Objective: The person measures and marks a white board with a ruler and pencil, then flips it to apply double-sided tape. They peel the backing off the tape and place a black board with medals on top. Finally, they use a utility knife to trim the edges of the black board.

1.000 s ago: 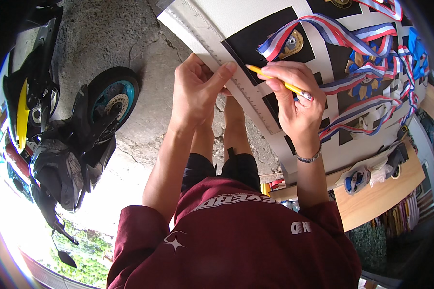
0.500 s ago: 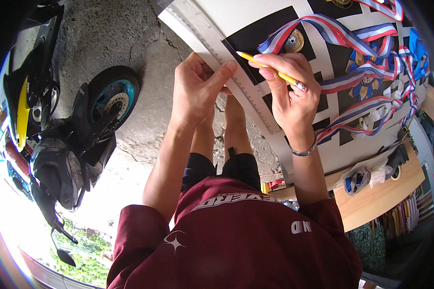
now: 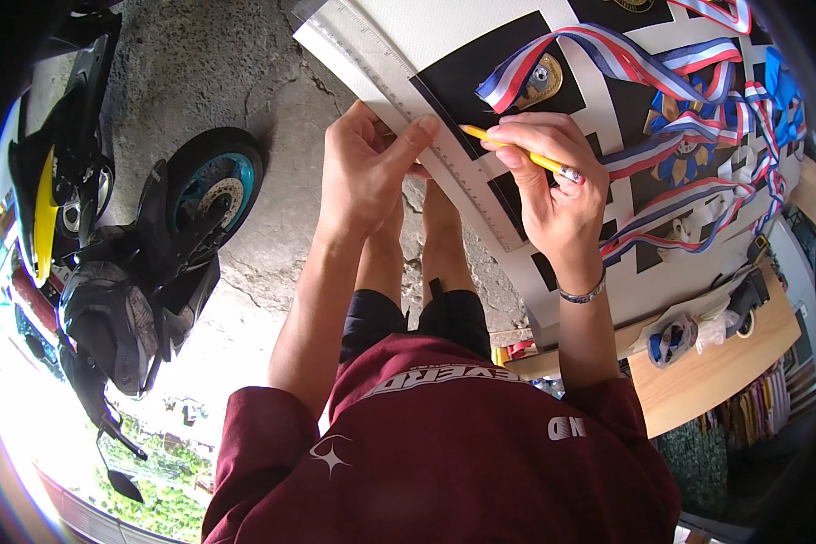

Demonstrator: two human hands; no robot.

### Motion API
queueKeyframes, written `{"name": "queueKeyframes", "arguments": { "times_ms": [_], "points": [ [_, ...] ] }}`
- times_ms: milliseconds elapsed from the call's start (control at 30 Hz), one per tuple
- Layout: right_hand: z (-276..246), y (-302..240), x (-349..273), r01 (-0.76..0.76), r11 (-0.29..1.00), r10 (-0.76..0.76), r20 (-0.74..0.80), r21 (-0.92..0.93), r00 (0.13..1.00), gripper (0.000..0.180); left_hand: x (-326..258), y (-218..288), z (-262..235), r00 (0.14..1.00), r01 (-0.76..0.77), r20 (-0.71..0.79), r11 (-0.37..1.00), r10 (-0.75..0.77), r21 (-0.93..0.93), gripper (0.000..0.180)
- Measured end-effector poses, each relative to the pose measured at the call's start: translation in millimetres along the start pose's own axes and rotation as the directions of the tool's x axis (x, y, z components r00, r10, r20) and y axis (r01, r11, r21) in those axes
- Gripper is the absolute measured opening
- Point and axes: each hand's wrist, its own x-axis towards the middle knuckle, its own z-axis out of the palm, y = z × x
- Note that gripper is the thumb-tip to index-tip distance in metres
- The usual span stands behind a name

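My left hand (image 3: 370, 172) pinches the clear ruler (image 3: 470, 192) against the near edge of a white board (image 3: 458, 25). Its thumb presses on top, while the other fingers curl underneath, partly hidden. Between the thumb and fingers of my right hand (image 3: 558, 195) is a yellow pencil (image 3: 546, 162) with a whitish eraser end. The pencil's tip points left, over a black rectangle (image 3: 440, 77) on the board, close to the ruler. Just beyond that hand lies a gold medal (image 3: 544, 80) with a red, white and blue ribbon (image 3: 598, 41).
More striped ribbons (image 3: 698, 195) and a blue-and-gold rosette (image 3: 684, 163) lie across the board's right side. A wooden surface (image 3: 698, 390) holds a plastic-wrapped bundle (image 3: 671, 343) at the lower right. A motorcycle (image 3: 118, 299) stands at left on cracked concrete (image 3: 290, 181).
My right hand has drawn the pencil slightly toward me and to the right. The board and ruler have shifted a little to the left, with my left hand still gripping them.
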Motion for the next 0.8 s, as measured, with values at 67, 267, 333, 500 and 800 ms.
{"name": "queueKeyframes", "arguments": {
  "times_ms": [67, 267, 333, 500, 800],
  "points": [
    [-0.9, 0.2, 0.0, 0.004, 1.000, -0.004, 0.009, -0.004, 1.000, 0.012, -0.2, 0.3, 0.1, 1.000, 0.007, -0.005, 1.000, -0.007, 0.009, 0.032],
    [-3.6, 1.3, -2.2, 0.026, 1.000, -0.026, 0.012, 0.006, 1.000, 0.011, -0.2, 0.4, 0.5, 1.000, -0.001, 0.005, 1.000, 0.001, -0.010, 0.032],
    [-4.2, 1.8, -3.1, 0.032, 0.999, -0.032, 0.016, 0.003, 0.999, 0.011, -0.1, 0.2, 0.6, 1.000, 0.003, 0.001, 1.000, -0.003, -0.002, 0.032],
    [-4.9, 2.7, -3.1, 0.018, 1.000, -0.018, 0.026, 0.002, 1.000, 0.010, 0.2, 0.1, 0.4, 1.000, 0.010, -0.003, 1.000, -0.010, -0.002, 0.032],
    [-34.3, -9.3, -3.9, -0.035, 0.948, 0.121, -0.258, 0.316, 0.959, 0.017, -5.3, -4.5, -3.0, 1.000, -0.001, 0.010, 1.000, 0.001, -0.019, 0.036]
  ]
}}
